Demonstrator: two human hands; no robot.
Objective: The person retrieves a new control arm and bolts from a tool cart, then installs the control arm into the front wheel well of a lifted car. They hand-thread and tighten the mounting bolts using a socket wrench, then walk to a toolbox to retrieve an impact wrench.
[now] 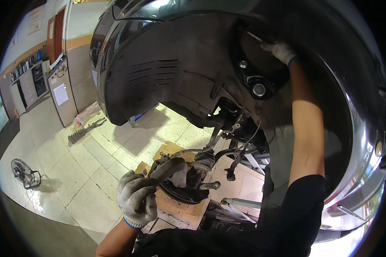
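My right hand (pixel 282 52), in a pale knit work glove, reaches up into the wheel arch. Its fingers are closed on a slim silver metal rod (pixel 254 37), whose full shape I cannot see. Below it is a black metal bracket (pixel 258 80) with a round opening and a bolt (pixel 243 64). My left hand (pixel 138 198), in a dirty grey-white glove, is held low beside the hanging brake and hub assembly (pixel 186 195). Its index finger stretches toward the assembly while the other fingers curl in. The palm is hidden, so whatever those fingers hold does not show.
The dark wheel-arch liner (pixel 154 94) and shiny car body surround my right arm. A hose (pixel 253 137) hangs down by the hub. On the tiled floor stand a black fan (pixel 25 174) and a coil-spring-like part (pixel 83 133). Cardboard (pixel 169 148) lies under the hub. A cabinet (pixel 64 92) stands behind.
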